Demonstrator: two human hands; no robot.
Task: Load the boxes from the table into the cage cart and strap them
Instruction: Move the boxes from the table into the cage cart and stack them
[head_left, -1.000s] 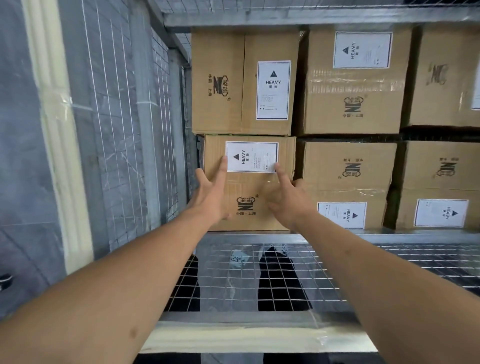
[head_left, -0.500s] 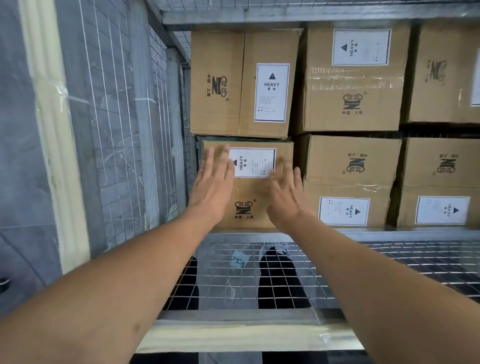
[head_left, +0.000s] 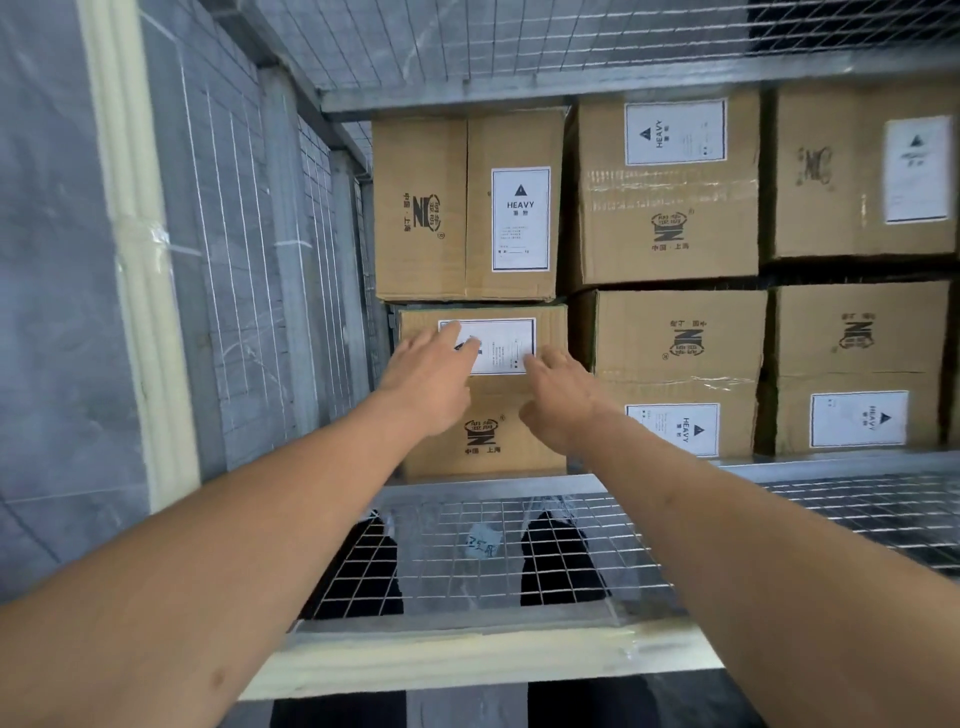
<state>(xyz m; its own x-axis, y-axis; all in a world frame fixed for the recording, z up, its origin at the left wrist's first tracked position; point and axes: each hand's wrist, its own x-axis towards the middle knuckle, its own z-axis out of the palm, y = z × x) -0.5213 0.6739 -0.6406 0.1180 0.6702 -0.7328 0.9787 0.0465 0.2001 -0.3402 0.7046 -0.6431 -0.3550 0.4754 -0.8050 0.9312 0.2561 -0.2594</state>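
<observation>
— Wire mesh walls (head_left: 244, 291) close the cage cart on the left; what's the left hand (head_left: 428, 376) doing?
— Fingers spread flat on the label of the lower-left box (head_left: 485, 415), gripping nothing.
— And the right hand (head_left: 558, 400)?
— Loosely open against that same box; stacked boxes (head_left: 670, 332) fill the rest to the right.

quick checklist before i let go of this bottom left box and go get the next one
1. Bottom left box sits on the wire shelf: ok.
2. Left hand and right hand flat on its front, no grip: ok.
3. Pushed fully back: cannot tell; its front looks roughly level with the neighbour box.
4. Upper box stacked on it, not tilted: ok.
5. Gap to the left cage wall: narrow, ok.
6. Straps: none in view, not ok.
</observation>
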